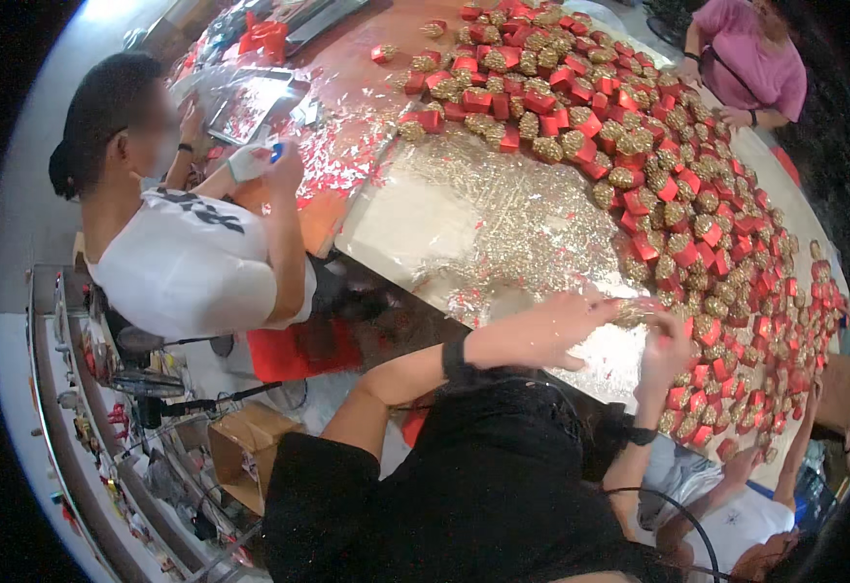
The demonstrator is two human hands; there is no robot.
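"What textures reach you there, left to right?"

"First I get a co-worker in a white shirt, beside thin, papery red and white scraps. Then comes the table: its left corner is pale and smooth, its middle crusted with fine gold glitter. From its far edge down along its right side I see a heap of chunky pieces, smooth boxy red parts joined to rounded, bumpy gold ones."

"And the hands?"

"The left hand reaches in across the near edge, partly open. Most of its fingers stretch right, their tips at a gold piece; one digit hangs lower, apart from them. Whether those tips pinch it or only touch, I can't tell through the blur. The right hand is curled, its bent fingers clamped about the piece's right end."

"Where is that piece, and how does it point?"

"Between both hands, above the table and just inside its near edge from where I look. Its visible gold part looks rough, with its long axis running roughly from the left fingertips to the right ones. Which end is its top, I can't make out."
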